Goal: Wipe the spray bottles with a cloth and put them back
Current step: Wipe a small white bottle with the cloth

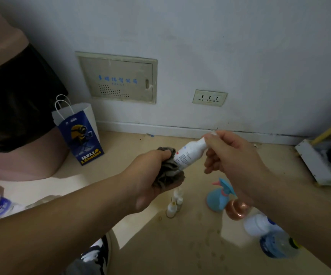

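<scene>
One bottle (188, 153) mid-air, cloth (168, 173) round base

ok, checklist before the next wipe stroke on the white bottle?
1. Right hand grips the white spray bottle at its cap end: ok.
2. Left hand holds the grey cloth bunched in its fingers: ok.
3. Cloth wrapped round the bottle's base: ok.
4. Bottle's upper body and neck already wiped: cannot tell.
5. Cap seated tight: cannot tell, the fingers hide it.
6. Bare floor between the small bottles and the blue spray bottle for putting it back: ok, looks free.
</scene>
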`<control>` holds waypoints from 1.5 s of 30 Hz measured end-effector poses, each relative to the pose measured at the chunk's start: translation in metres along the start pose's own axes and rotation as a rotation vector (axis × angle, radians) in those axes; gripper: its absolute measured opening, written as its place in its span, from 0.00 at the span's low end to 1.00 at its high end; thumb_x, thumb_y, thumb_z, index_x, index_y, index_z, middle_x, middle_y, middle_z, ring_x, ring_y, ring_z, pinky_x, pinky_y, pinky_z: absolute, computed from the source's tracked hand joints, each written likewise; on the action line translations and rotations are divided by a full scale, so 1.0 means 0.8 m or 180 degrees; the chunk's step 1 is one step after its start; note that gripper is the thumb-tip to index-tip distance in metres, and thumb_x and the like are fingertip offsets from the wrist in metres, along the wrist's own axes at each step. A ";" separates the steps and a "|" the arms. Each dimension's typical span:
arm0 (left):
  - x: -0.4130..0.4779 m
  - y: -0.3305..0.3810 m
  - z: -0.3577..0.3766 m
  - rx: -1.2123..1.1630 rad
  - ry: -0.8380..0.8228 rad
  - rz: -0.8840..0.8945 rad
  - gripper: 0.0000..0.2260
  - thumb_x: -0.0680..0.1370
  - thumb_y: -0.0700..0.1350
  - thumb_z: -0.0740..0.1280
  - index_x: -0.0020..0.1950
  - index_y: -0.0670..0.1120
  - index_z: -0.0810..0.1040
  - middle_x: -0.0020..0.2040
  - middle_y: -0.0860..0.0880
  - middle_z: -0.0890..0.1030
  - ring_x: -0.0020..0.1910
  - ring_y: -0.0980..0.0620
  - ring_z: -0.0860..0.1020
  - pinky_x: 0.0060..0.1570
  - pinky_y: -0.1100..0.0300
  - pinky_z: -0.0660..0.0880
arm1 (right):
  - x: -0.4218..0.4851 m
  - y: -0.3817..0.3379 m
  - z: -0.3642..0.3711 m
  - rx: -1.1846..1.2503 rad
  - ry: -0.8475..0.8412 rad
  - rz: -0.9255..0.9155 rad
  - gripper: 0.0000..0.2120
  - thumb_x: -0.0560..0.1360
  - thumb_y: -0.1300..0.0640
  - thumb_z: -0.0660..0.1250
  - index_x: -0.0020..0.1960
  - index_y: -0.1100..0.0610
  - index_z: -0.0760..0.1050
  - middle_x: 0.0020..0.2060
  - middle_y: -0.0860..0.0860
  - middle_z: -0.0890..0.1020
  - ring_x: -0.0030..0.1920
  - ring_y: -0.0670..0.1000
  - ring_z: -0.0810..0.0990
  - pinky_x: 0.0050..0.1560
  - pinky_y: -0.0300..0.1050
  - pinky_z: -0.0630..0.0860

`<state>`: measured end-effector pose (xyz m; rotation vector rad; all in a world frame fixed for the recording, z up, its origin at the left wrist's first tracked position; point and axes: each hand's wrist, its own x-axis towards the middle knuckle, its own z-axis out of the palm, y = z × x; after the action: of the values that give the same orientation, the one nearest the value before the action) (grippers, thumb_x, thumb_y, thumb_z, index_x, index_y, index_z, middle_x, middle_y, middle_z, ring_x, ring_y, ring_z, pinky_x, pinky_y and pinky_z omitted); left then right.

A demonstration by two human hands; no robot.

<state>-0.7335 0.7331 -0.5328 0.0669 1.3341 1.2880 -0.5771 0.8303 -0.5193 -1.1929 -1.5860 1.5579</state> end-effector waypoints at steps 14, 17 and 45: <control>-0.003 0.003 -0.007 0.0361 0.0085 -0.0393 0.15 0.85 0.50 0.63 0.60 0.39 0.79 0.54 0.33 0.83 0.45 0.37 0.87 0.36 0.51 0.85 | -0.019 0.009 0.013 -0.0720 -0.0207 -0.0252 0.04 0.80 0.60 0.69 0.47 0.59 0.78 0.36 0.59 0.81 0.27 0.50 0.78 0.25 0.38 0.73; 0.000 0.010 -0.018 0.0531 0.0000 -0.0450 0.18 0.84 0.52 0.62 0.60 0.38 0.79 0.53 0.33 0.84 0.47 0.37 0.87 0.37 0.51 0.85 | -0.016 0.002 0.011 -0.1000 -0.0327 -0.0363 0.04 0.80 0.59 0.69 0.46 0.57 0.78 0.34 0.58 0.80 0.27 0.47 0.75 0.22 0.34 0.69; -0.020 0.032 -0.065 0.2047 0.0271 0.1989 0.12 0.85 0.54 0.59 0.55 0.51 0.79 0.48 0.44 0.85 0.49 0.41 0.83 0.52 0.41 0.81 | 0.000 0.017 0.027 -0.1202 -0.0723 -0.0326 0.03 0.77 0.59 0.72 0.48 0.57 0.78 0.35 0.58 0.82 0.30 0.50 0.80 0.29 0.41 0.77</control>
<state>-0.7827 0.7004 -0.5228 0.9454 1.8398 1.3112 -0.5941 0.8200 -0.5355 -1.1316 -2.1277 1.4067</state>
